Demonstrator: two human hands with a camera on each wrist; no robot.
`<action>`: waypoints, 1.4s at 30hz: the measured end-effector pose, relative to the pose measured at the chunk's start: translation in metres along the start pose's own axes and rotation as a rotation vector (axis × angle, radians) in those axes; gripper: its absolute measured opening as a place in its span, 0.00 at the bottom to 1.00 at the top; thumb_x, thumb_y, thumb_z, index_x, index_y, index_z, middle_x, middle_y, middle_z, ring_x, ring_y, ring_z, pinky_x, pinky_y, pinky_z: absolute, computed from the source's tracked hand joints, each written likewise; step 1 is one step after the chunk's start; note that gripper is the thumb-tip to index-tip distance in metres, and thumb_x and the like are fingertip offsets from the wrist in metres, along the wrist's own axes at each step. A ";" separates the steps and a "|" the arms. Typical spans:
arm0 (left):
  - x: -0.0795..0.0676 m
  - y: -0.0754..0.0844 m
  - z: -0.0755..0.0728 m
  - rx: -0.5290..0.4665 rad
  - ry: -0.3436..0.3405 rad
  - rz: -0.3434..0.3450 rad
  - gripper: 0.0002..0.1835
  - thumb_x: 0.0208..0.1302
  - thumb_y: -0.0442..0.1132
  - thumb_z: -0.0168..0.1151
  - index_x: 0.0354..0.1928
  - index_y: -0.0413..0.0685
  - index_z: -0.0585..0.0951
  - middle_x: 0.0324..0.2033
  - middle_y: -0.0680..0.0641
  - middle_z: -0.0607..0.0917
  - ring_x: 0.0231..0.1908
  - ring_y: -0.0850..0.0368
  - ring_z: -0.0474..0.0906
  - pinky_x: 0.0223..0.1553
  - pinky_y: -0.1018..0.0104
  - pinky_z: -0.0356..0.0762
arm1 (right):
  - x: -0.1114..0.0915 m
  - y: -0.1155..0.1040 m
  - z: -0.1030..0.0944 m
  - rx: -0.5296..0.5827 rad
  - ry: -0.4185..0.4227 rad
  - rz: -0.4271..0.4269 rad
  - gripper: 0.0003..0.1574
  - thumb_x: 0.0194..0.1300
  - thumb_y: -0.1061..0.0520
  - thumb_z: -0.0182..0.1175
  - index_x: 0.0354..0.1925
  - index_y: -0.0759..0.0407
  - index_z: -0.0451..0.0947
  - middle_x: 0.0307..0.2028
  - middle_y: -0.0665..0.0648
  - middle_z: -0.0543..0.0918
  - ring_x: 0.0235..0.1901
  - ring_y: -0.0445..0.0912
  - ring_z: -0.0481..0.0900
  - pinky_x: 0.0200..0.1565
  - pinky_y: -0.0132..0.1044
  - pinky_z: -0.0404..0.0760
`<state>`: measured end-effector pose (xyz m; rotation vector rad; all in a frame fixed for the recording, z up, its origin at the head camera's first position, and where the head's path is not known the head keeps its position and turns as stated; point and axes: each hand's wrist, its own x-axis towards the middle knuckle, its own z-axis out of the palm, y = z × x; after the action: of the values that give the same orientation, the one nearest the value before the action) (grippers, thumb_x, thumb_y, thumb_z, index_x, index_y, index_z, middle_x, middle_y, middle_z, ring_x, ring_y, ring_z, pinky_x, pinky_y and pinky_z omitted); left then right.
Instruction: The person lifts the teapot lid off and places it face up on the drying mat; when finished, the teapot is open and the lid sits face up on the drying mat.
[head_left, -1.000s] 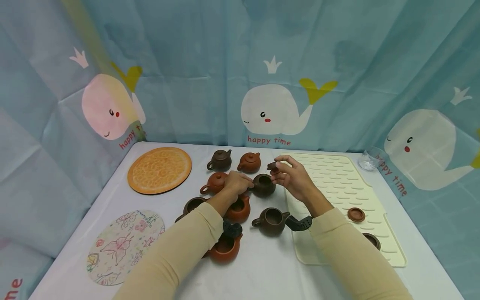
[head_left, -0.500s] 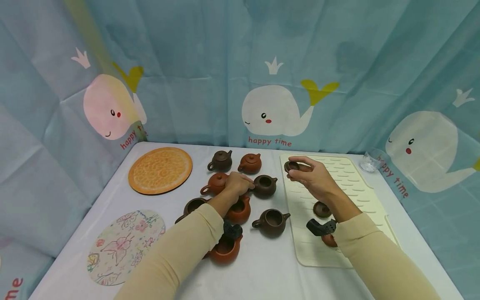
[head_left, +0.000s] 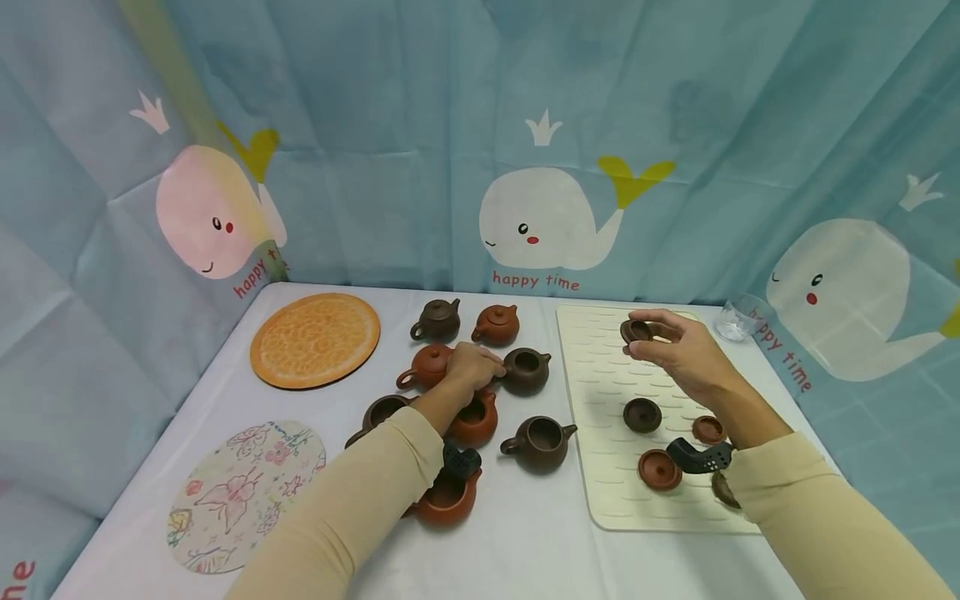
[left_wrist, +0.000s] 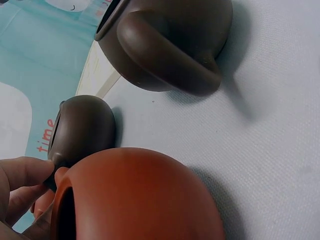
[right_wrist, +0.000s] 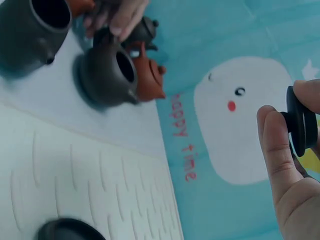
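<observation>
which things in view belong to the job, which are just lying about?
In the job, it seems:
dark teapot, held by left hand
dark lid, held by right hand
other lidless teapots
cream mat, bearing loose lids
lidded teapots, probably

Just lying about, apparently:
orange round mat
floral mat
clear cup

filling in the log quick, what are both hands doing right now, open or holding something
Left hand: closed, gripping a dark lidless teapot by its handle.
Right hand: closed, pinching a dark lid.
</observation>
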<state>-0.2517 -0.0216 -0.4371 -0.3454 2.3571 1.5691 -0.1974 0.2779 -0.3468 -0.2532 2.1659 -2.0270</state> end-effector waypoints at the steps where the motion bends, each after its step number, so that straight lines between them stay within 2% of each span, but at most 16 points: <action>1: 0.000 0.000 0.000 -0.002 -0.003 -0.004 0.03 0.55 0.31 0.70 0.31 0.44 0.88 0.28 0.46 0.83 0.23 0.56 0.78 0.22 0.68 0.74 | -0.001 0.000 -0.003 0.003 0.000 -0.005 0.29 0.61 0.69 0.64 0.60 0.65 0.70 0.53 0.63 0.71 0.45 0.49 0.80 0.49 0.38 0.77; 7: 0.000 0.000 0.000 0.019 -0.004 -0.011 0.02 0.55 0.31 0.70 0.30 0.46 0.88 0.29 0.47 0.83 0.25 0.56 0.77 0.22 0.68 0.73 | -0.009 0.001 -0.019 0.008 0.002 -0.039 0.26 0.62 0.71 0.62 0.58 0.64 0.71 0.51 0.62 0.71 0.44 0.48 0.81 0.48 0.36 0.77; 11: 0.000 0.000 0.000 0.017 0.000 -0.011 0.02 0.54 0.31 0.71 0.30 0.46 0.88 0.28 0.47 0.83 0.26 0.54 0.79 0.22 0.68 0.73 | -0.012 0.004 -0.028 -0.034 0.015 -0.046 0.26 0.62 0.71 0.62 0.58 0.66 0.71 0.49 0.59 0.74 0.44 0.46 0.80 0.47 0.35 0.78; 17: -0.002 -0.002 0.000 -0.017 -0.003 0.033 0.03 0.55 0.31 0.70 0.32 0.44 0.88 0.30 0.47 0.84 0.30 0.53 0.80 0.23 0.68 0.76 | -0.016 0.012 -0.043 -0.111 0.034 -0.037 0.24 0.63 0.70 0.62 0.57 0.63 0.72 0.47 0.57 0.76 0.43 0.45 0.80 0.45 0.34 0.78; 22: -0.002 -0.003 0.000 -0.036 -0.009 0.034 0.03 0.55 0.30 0.70 0.32 0.43 0.88 0.30 0.46 0.84 0.29 0.54 0.81 0.24 0.68 0.76 | -0.019 0.019 -0.055 -0.165 0.076 -0.010 0.23 0.63 0.68 0.63 0.56 0.60 0.72 0.46 0.54 0.77 0.41 0.44 0.80 0.43 0.33 0.79; 27: -0.001 -0.003 0.000 -0.038 -0.010 0.037 0.04 0.55 0.30 0.69 0.33 0.43 0.88 0.31 0.47 0.84 0.29 0.56 0.80 0.25 0.69 0.77 | -0.021 0.027 -0.065 -0.166 0.096 0.034 0.23 0.63 0.67 0.64 0.55 0.57 0.73 0.45 0.52 0.78 0.41 0.43 0.80 0.42 0.34 0.79; 33: -0.003 -0.001 0.000 -0.039 -0.008 0.014 0.03 0.56 0.30 0.69 0.32 0.43 0.88 0.30 0.47 0.84 0.28 0.55 0.81 0.25 0.68 0.77 | -0.021 0.042 -0.078 -0.276 0.128 0.110 0.28 0.65 0.62 0.64 0.60 0.63 0.67 0.46 0.50 0.77 0.42 0.40 0.79 0.43 0.35 0.79; 37: -0.003 0.000 0.000 -0.031 -0.010 0.005 0.03 0.56 0.30 0.69 0.31 0.44 0.88 0.29 0.47 0.84 0.29 0.53 0.81 0.24 0.68 0.76 | -0.021 0.054 -0.086 -0.349 0.161 0.167 0.33 0.65 0.60 0.64 0.64 0.67 0.64 0.48 0.54 0.75 0.41 0.38 0.78 0.44 0.38 0.79; 42: 0.001 -0.002 0.000 -0.001 0.002 0.021 0.03 0.55 0.31 0.70 0.31 0.45 0.88 0.31 0.48 0.84 0.32 0.54 0.80 0.25 0.69 0.75 | -0.021 0.066 -0.093 -0.380 0.172 0.235 0.38 0.65 0.59 0.64 0.68 0.69 0.60 0.56 0.66 0.71 0.42 0.35 0.77 0.50 0.46 0.76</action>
<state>-0.2516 -0.0219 -0.4390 -0.3234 2.3695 1.5796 -0.1999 0.3771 -0.4068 0.1328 2.5383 -1.5555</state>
